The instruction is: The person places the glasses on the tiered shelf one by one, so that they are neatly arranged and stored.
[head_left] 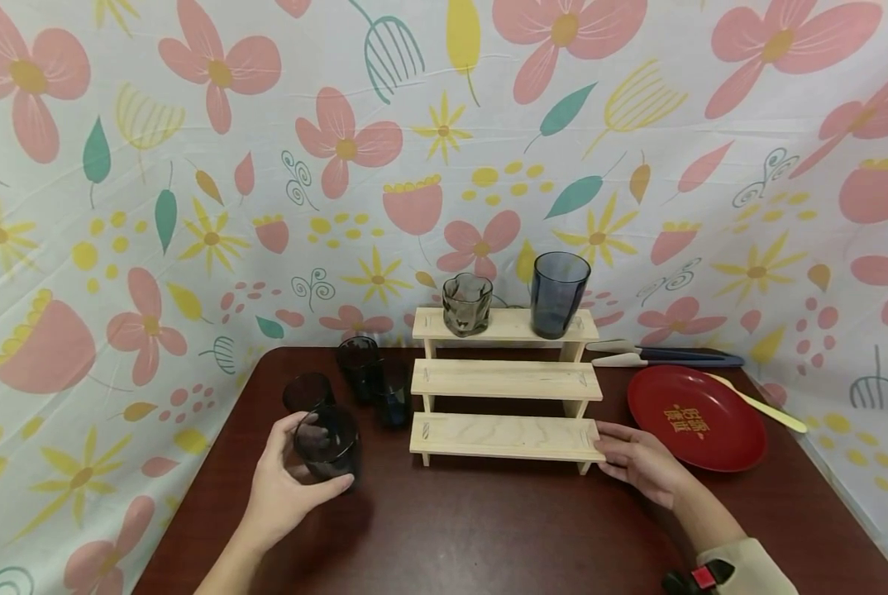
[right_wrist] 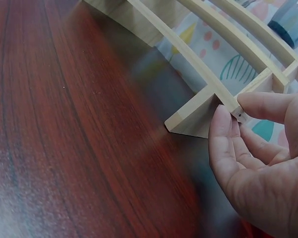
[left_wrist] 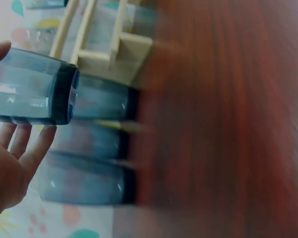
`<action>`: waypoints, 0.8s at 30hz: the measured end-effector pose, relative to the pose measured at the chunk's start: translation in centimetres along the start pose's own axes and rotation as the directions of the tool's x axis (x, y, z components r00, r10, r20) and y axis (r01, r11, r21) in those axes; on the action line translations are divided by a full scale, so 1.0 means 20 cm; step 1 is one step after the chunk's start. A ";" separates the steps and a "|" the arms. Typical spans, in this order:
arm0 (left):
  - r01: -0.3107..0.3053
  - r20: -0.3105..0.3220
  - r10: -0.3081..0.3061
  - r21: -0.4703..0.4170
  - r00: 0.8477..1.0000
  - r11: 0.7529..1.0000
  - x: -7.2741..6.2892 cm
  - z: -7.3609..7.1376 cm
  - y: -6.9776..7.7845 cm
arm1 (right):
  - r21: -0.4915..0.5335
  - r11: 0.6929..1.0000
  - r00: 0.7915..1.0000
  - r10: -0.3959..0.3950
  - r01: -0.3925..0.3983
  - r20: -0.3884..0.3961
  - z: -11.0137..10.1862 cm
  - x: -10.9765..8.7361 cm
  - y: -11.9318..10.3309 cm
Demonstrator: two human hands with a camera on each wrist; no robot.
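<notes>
- Head view: the left hand (head_left: 284, 487) is at lower left of centre, thumb and fingers clamped round the sides of a dark blue glass tumbler (head_left: 330, 446).
- Left wrist view shows that tumbler lying across the upper left of the frame, its thick base lifted off the table (head_left: 489, 529), the thumb above it and the fingers below.
- Just beyond it in the head view, left of centre, stand three more tinted tumblers: one at left (head_left: 308, 392), one at the back (head_left: 358, 364) and one at right (head_left: 393, 397); they are so dark against the wood that I cannot tell whether they touch.
- At centre right, the right hand (head_left: 641, 463) pinches the right end of the lowest board of a three-tier wooden rack (head_left: 503, 378); the right wrist view shows thumb and fingertips on opposite faces of that board.
- On the rack's top tier, a wavy smoky glass (head_left: 467, 306) stands at left and a tall blue tumbler (head_left: 559, 296) at right.
- Right of the rack lie a red plate (head_left: 734, 430) with gold lettering, tongs (head_left: 682, 359) with dark blue handles, and a pale yellow utensil (head_left: 767, 406).
- Flower-printed cloth (head_left: 250, 165) fills the upper frame.
</notes>
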State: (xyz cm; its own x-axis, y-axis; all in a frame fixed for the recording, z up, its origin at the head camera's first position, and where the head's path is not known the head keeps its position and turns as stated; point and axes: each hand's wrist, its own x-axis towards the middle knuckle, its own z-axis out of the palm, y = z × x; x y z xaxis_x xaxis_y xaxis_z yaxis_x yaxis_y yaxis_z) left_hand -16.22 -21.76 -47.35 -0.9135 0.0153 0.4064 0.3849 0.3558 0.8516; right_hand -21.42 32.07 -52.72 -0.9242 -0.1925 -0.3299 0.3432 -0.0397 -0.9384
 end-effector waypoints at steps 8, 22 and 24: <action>-0.016 0.047 0.019 -0.064 0.999 0.998 0.09 0.18 0.13 | 0.005 1.000 1.000 -0.005 0.005 0.009 -0.01 0.00 0.00; -0.086 0.131 0.110 -0.179 0.985 0.980 0.32 0.62 0.30 | 0.009 1.000 1.000 -0.001 0.001 -0.005 0.00 0.01 0.01; -0.088 0.138 0.112 -0.170 0.984 0.982 0.36 0.68 0.32 | 0.008 1.000 1.000 -0.006 0.006 0.003 -0.01 0.01 0.01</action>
State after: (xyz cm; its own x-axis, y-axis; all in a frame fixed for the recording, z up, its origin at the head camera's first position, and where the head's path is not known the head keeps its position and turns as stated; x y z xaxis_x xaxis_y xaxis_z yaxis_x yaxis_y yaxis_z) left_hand -22.11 -6.57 -43.51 -0.8741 0.1840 0.4495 0.4803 0.1894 0.8564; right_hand -21.46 32.14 -52.98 -0.9256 -0.1953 -0.3243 0.3395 -0.0491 -0.9393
